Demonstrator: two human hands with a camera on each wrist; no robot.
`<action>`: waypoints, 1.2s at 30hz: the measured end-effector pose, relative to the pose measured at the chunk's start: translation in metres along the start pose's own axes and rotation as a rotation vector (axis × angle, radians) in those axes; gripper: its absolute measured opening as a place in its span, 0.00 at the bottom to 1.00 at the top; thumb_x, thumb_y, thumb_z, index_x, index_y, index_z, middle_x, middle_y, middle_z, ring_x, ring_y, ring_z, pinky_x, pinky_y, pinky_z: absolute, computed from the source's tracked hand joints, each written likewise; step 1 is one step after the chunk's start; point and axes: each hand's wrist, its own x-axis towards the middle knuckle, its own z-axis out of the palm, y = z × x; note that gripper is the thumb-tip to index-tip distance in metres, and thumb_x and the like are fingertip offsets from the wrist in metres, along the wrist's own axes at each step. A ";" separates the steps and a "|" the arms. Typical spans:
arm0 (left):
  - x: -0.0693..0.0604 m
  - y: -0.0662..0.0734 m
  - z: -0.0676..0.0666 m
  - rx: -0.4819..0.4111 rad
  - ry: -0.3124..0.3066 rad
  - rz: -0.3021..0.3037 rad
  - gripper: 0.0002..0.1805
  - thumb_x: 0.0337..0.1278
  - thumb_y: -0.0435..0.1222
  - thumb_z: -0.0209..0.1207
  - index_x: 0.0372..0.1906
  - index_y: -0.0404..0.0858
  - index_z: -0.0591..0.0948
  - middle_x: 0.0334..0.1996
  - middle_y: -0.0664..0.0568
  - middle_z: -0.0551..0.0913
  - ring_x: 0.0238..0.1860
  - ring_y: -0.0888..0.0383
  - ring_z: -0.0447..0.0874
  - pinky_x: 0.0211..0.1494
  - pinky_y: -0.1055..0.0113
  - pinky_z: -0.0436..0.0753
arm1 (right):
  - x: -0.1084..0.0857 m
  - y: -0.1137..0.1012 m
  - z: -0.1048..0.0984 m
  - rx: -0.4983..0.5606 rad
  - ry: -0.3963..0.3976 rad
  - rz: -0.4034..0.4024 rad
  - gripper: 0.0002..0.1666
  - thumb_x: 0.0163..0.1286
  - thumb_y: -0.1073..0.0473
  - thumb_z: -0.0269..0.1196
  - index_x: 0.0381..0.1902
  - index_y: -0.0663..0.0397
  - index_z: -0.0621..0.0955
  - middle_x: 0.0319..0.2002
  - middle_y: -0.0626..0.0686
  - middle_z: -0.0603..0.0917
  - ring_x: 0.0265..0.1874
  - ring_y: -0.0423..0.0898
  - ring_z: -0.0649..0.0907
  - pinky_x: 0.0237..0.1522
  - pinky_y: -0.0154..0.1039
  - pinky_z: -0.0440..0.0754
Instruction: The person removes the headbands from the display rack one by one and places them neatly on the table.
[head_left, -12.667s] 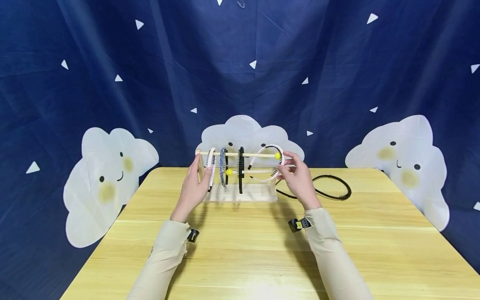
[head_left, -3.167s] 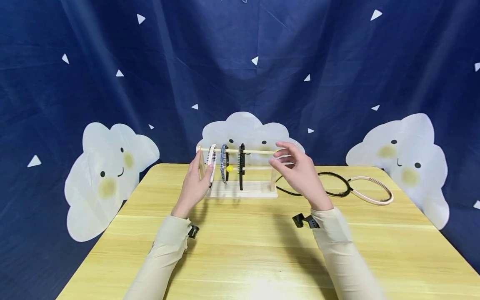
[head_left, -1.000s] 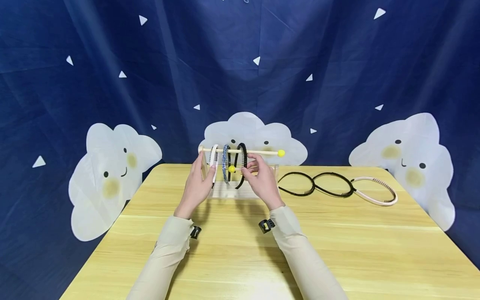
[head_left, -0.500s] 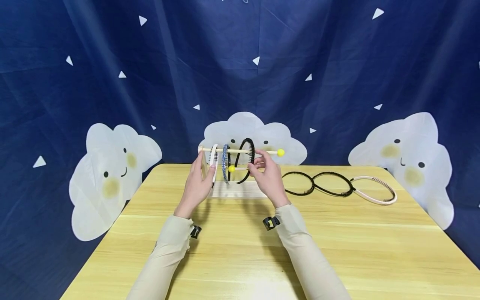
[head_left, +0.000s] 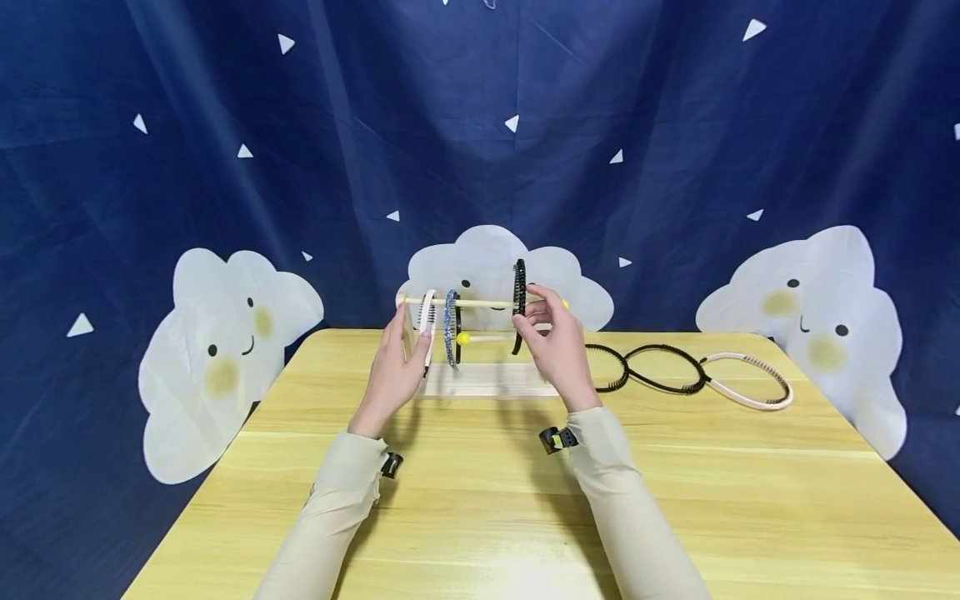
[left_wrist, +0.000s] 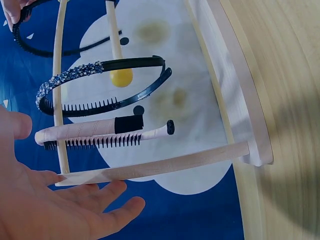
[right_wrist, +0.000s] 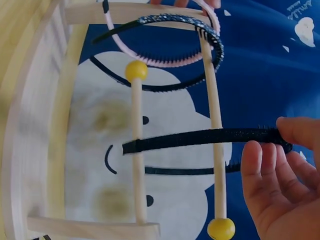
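Note:
My right hand (head_left: 557, 346) pinches a black toothed headband (head_left: 519, 292) between thumb and fingers. In the right wrist view, this headband (right_wrist: 200, 136) still surrounds the upper rod, with its yellow-ball end nearby. My left hand (head_left: 392, 367) rests against the left post of the wooden headband rack (head_left: 487, 381); its fingers (left_wrist: 117, 192) lie loosely extended along the post. Just beyond that hand, a pale pink headband (left_wrist: 85, 131) hangs on the upper rod. Beside it hangs a headband with blue glitter (head_left: 449, 329), and a plain black band shows close behind.
On the wooden table (head_left: 480, 500), right of the rack, a black headband (head_left: 622, 367), another black headband (head_left: 693, 387) and a pink headband (head_left: 780, 403) lie in a row. A blue curtain (head_left: 480, 125) with cloud prints hangs behind.
Earlier, the right hand took the pink headband off the rack, and it now lies on the table. Over the last second, the hand has slid the black headband rightward and up along the rod.

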 end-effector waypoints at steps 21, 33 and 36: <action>-0.003 0.001 -0.001 -0.004 -0.017 -0.025 0.40 0.79 0.54 0.46 0.84 0.50 0.45 0.82 0.44 0.51 0.79 0.40 0.56 0.78 0.41 0.60 | -0.013 0.005 -0.045 -0.209 -0.121 -0.256 0.33 0.67 0.65 0.70 0.69 0.51 0.75 0.36 0.52 0.85 0.34 0.44 0.85 0.39 0.44 0.88; -0.001 0.004 -0.002 0.006 -0.016 -0.026 0.40 0.79 0.55 0.46 0.84 0.50 0.44 0.82 0.44 0.50 0.78 0.39 0.56 0.78 0.40 0.60 | -0.051 0.029 -0.096 -0.480 -0.199 -0.506 0.24 0.59 0.72 0.71 0.53 0.54 0.82 0.32 0.43 0.80 0.32 0.38 0.82 0.33 0.39 0.84; -0.001 0.003 -0.002 0.005 -0.018 -0.030 0.40 0.78 0.55 0.46 0.84 0.50 0.44 0.82 0.44 0.50 0.79 0.40 0.56 0.78 0.40 0.60 | -0.062 0.038 -0.105 -0.539 -0.238 -0.526 0.24 0.59 0.72 0.72 0.53 0.53 0.82 0.33 0.41 0.80 0.32 0.36 0.81 0.32 0.37 0.82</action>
